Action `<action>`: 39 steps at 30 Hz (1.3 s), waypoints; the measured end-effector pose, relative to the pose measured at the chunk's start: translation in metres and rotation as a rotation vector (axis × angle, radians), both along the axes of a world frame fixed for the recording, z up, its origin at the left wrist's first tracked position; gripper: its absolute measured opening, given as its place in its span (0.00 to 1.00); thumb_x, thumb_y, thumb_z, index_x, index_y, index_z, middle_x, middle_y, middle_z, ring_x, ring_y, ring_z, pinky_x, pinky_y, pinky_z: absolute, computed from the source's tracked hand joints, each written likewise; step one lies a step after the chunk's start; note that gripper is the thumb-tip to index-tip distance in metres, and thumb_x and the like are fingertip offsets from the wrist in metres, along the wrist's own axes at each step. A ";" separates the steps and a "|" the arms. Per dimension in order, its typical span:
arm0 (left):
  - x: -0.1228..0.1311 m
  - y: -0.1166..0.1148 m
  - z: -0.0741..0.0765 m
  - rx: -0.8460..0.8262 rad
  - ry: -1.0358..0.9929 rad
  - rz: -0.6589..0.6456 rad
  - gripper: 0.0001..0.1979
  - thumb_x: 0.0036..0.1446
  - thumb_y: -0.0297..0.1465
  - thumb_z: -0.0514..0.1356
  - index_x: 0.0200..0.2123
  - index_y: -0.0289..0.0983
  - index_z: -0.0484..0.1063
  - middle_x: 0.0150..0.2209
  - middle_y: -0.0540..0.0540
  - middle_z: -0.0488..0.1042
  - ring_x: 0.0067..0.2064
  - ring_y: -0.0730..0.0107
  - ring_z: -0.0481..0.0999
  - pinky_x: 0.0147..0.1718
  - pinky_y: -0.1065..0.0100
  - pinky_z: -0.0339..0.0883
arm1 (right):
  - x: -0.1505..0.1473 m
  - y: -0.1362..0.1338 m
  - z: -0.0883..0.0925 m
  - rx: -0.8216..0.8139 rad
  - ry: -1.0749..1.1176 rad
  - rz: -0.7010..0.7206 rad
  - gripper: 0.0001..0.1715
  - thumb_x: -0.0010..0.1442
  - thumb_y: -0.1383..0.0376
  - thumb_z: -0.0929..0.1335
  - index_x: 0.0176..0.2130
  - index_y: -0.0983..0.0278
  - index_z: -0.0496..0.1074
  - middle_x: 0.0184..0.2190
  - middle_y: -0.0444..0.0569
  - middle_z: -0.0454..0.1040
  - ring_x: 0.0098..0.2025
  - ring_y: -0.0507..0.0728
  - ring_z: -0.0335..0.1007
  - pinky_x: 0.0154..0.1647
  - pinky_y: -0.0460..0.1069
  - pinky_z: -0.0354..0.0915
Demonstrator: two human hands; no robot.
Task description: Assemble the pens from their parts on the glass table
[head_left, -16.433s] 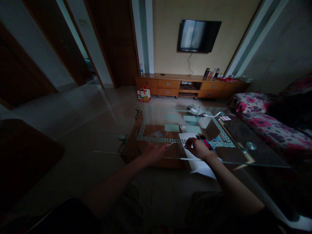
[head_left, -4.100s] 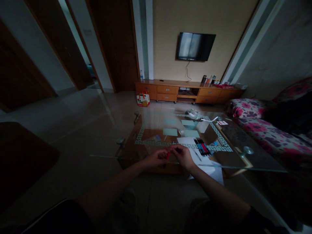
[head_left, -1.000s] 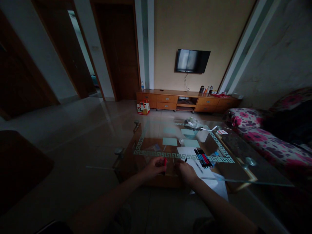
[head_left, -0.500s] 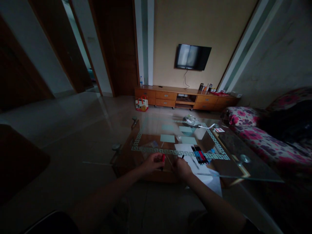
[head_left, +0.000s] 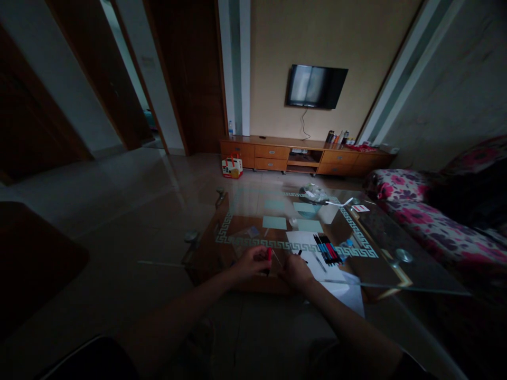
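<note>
Low centre, both forearms stretch to the near edge of the glass desk [head_left: 374, 264]: left hand [head_left: 252, 263] pinching a red pen [head_left: 269, 254], right hand [head_left: 295, 270] curled just beside it. The right hand grips a thin dark piece [head_left: 300, 253], too dim to identify.

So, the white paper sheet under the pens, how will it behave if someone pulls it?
It will probably flop: the white paper sheet hangs over the near edge of the glass table and looks thin. It likely slides easily, since the glass looks smooth. The pens lying loose on it may roll or scatter if pulled fast.
</note>
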State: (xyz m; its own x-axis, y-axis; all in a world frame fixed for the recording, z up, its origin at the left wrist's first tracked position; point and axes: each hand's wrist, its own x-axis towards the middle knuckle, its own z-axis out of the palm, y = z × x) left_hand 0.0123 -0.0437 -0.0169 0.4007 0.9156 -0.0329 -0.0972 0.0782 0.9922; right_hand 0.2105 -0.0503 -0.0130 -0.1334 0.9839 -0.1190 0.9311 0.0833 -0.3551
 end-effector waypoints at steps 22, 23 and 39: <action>0.006 -0.025 0.017 -0.003 -0.008 -0.125 0.16 0.49 0.35 0.70 0.39 0.34 0.72 0.34 0.46 0.75 0.37 0.67 0.75 0.38 0.66 0.68 | 0.019 -0.002 0.046 -0.108 1.326 -0.071 0.24 0.47 0.61 0.75 0.43 0.64 0.67 0.29 0.43 0.75 0.29 0.53 0.73 0.30 0.46 0.66; 0.006 -0.025 0.016 0.001 -0.009 -0.136 0.17 0.49 0.35 0.70 0.39 0.34 0.72 0.34 0.46 0.75 0.37 0.67 0.75 0.38 0.66 0.68 | 0.019 -0.003 0.046 -0.096 1.315 -0.081 0.22 0.48 0.60 0.74 0.41 0.64 0.68 0.29 0.44 0.75 0.29 0.52 0.72 0.30 0.46 0.66; 0.004 -0.023 0.004 0.011 0.019 -0.187 0.18 0.49 0.37 0.70 0.39 0.34 0.71 0.34 0.46 0.73 0.36 0.67 0.74 0.35 0.67 0.69 | 0.014 -0.009 0.045 -0.042 1.316 -0.138 0.17 0.52 0.55 0.72 0.35 0.64 0.68 0.29 0.46 0.75 0.29 0.53 0.71 0.29 0.46 0.66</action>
State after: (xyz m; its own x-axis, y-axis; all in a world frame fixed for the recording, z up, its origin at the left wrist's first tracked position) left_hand 0.0166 -0.0664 -0.0128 0.5630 0.8258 -0.0323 -0.0630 0.0819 0.9946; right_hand 0.2248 -0.0598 0.0319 -0.0714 0.9974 -0.0088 -0.1081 -0.0165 -0.9940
